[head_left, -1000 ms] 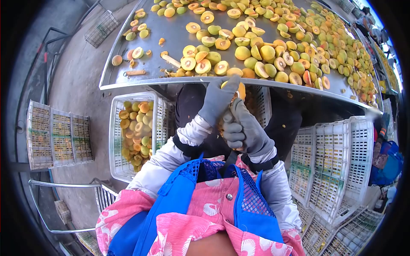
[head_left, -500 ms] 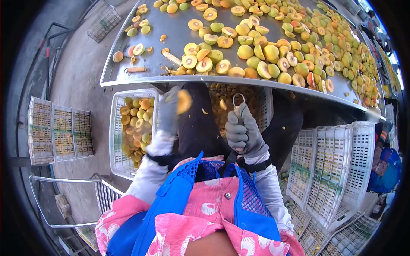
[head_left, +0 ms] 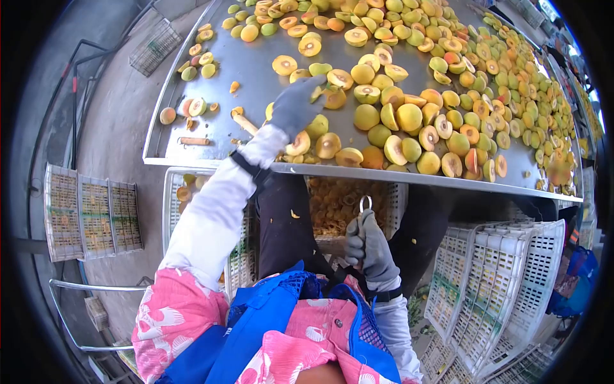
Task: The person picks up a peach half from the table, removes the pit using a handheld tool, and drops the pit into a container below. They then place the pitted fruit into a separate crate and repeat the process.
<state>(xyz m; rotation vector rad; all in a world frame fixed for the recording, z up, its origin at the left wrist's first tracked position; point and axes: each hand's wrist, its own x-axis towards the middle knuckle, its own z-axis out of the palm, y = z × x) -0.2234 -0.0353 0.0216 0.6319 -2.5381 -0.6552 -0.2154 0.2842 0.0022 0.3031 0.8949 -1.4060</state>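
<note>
My left hand (head_left: 295,107), in a grey glove, reaches over the metal table (head_left: 256,153) among halved yellow-green fruits (head_left: 366,117). Its fingers are around or against a fruit near the front edge; the glove partly hides the contact, so I cannot tell whether it is gripped. My right hand (head_left: 372,248), also gloved, is below the table edge, closed around the handle of a small tool with a metal ring (head_left: 365,203) that points up. Under the ring is a crate (head_left: 348,242) holding brownish fruit scraps.
A white crate of fruit (head_left: 171,198) sits under the table's left part. Stacked crates stand at the left (head_left: 93,211) and right (head_left: 489,281). A wooden-looking stick (head_left: 194,141) lies on the table. A metal frame (head_left: 96,285) is at lower left.
My left hand has moved from above the left crate up onto the table; the fruit half it carried is no longer seen in it. My right hand is slightly lower, still holding the ring tool.
</note>
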